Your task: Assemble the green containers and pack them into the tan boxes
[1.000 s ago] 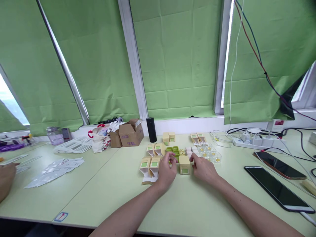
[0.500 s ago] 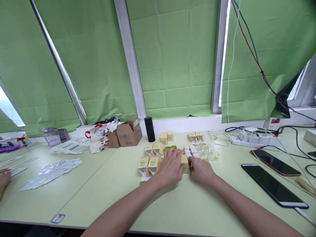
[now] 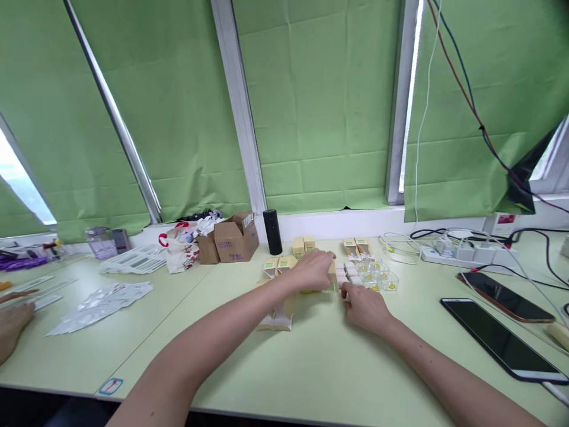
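My left hand (image 3: 315,270) reaches across the middle of the table with its fingers closed on a small cream cardboard box (image 3: 332,273), of which only a narrow part shows. Close by on the right, my right hand (image 3: 363,303) has its fingers curled. Its fingertips are beside the rows of small pale pink blocks (image 3: 351,271); what they hold, if anything, is hidden. Clear plastic cups with yellow centres (image 3: 376,274) stand just beyond that hand. Under my left forearm are cream boxes with green labels (image 3: 287,263), partly covered, and their white flaps (image 3: 281,321) show.
More small boxes stand behind, at the centre (image 3: 303,244) and right (image 3: 356,246). A black cylinder (image 3: 272,232) and brown carton (image 3: 236,238) line the back. Phones (image 3: 502,338) and a power strip (image 3: 471,256) with cables lie right. Another person's hand (image 3: 15,326) is at far left.
My left hand has moved forward and lifted with the small box from between my hands. My right hand stays nearly in place. The view has shifted slightly left.
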### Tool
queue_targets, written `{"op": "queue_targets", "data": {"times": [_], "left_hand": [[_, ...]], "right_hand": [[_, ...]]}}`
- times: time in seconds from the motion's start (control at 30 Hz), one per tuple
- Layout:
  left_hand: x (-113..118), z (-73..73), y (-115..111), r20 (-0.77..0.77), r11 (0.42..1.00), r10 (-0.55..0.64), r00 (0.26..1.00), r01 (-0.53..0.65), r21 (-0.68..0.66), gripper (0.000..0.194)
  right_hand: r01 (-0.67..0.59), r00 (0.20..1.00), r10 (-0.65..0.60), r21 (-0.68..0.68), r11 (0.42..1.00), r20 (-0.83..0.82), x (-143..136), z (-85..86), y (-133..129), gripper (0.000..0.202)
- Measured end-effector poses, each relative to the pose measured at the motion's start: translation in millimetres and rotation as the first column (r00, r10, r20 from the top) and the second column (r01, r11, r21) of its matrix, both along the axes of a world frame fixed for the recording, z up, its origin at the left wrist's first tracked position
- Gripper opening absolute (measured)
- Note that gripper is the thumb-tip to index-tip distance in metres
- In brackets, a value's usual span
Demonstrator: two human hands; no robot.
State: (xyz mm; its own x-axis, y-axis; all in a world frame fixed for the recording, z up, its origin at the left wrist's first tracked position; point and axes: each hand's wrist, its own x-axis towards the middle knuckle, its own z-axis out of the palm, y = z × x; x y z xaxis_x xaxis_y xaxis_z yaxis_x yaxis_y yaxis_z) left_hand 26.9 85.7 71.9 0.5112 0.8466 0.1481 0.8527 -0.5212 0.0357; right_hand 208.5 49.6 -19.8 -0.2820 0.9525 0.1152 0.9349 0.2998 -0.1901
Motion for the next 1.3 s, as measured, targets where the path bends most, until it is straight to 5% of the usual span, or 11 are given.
{"op": "queue_targets", "data": {"times": [0.13, 0.23, 0.67, 1.0, 1.3], "left_hand": [[-5.4, 33.4, 35.4, -0.094, 0.986, 0.075, 0.993, -0.06, 0.157, 0.054], [-11.3, 35.8, 64.0, -0.095, 0.976, 0.128, 0.987, -0.108, 0.189, 0.054], [-11.6, -28.0, 122.3, -0.158, 0.947, 0.273, 0.949, -0.236, 0.22, 0.039], [-10.3, -46.8, 129.2, -0.14, 0.941, 0.323, 0.936, -0.302, 0.154, 0.048], [6.7, -56.5, 93.7, -0.085, 0.922, 0.352, 0.932, -0.33, 0.201, 0.051]], "right_hand": [[-0.003, 1.0, 0.003, -0.007, 1.0, 0.024, -0.2, 1.5, -0.7, 0.026], [-0.012, 1.0, 0.013, -0.01, 1.0, 0.028, -0.1, 1.4, -0.6, 0.026], [-0.018, 0.998, 0.018, -0.004, 1.0, 0.058, 1.3, 2.0, -1.5, 0.03], [-0.032, 0.998, 0.032, -0.006, 0.999, 0.061, 1.3, 3.3, -0.4, 0.033], [-0.031, 0.998, 0.031, -0.004, 1.0, 0.061, 1.6, 0.9, 0.0, 0.033]]}}
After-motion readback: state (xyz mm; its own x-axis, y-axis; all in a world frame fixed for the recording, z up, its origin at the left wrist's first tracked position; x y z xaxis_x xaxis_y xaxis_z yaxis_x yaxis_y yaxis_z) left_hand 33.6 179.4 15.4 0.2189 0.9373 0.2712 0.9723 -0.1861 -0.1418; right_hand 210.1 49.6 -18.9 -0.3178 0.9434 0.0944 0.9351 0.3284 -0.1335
